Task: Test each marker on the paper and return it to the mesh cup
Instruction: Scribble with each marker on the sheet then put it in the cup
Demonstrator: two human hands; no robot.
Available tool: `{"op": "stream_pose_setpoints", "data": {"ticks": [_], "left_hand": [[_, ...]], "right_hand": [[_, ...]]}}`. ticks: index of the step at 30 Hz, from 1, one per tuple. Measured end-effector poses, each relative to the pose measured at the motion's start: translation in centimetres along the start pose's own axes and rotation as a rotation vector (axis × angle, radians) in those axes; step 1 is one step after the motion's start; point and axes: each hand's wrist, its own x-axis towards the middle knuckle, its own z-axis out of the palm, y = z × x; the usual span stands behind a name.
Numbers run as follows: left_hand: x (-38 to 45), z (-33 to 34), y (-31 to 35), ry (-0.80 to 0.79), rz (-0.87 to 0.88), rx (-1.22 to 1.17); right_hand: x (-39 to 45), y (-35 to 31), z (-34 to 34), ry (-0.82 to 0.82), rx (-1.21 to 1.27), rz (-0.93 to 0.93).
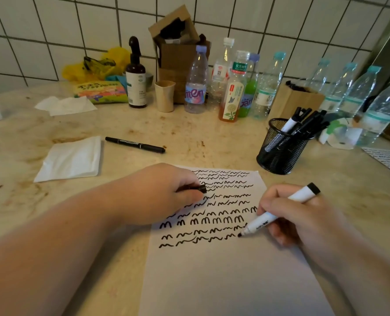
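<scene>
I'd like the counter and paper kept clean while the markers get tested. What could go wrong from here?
1. The right hand holds the white marker with its tip at the paper edge; a long stroke may ink the counter.
2. The left hand, gripping the cap, rests on the scribbles and may smudge them.

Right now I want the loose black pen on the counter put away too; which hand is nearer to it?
Left. The left hand, holding a black cap, lies just below the black pen. The right hand, gripping the white marker, sits farther right across the paper.
</scene>
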Motion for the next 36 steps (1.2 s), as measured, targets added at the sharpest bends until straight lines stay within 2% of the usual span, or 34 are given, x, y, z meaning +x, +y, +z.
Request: {"op": "stream_pose_setpoints", "data": {"ticks": [14,28,32,36], "left_hand": [[0.19,0.27,-0.19,0.029,0.011,0.038],[0.01,0.17,-0.37,0.012,0.026,-0.005],[-0.05,0.22,-0.39,-0.007,0.049,-0.033],[-0.05,0.35,-0.27,-0.012,0.063,-0.055]], "right_hand": [[0.08,0.22,0.16,-0.008,-0.03,0.019],[0.04,0.04,-0.5,0.104,-0.107,-0.033],[0.23,-0.08,-0.66,0.132,-0.013,-0.08],[0.4,-0.02,-0.69,0.06,0.14,-0.157]]}}
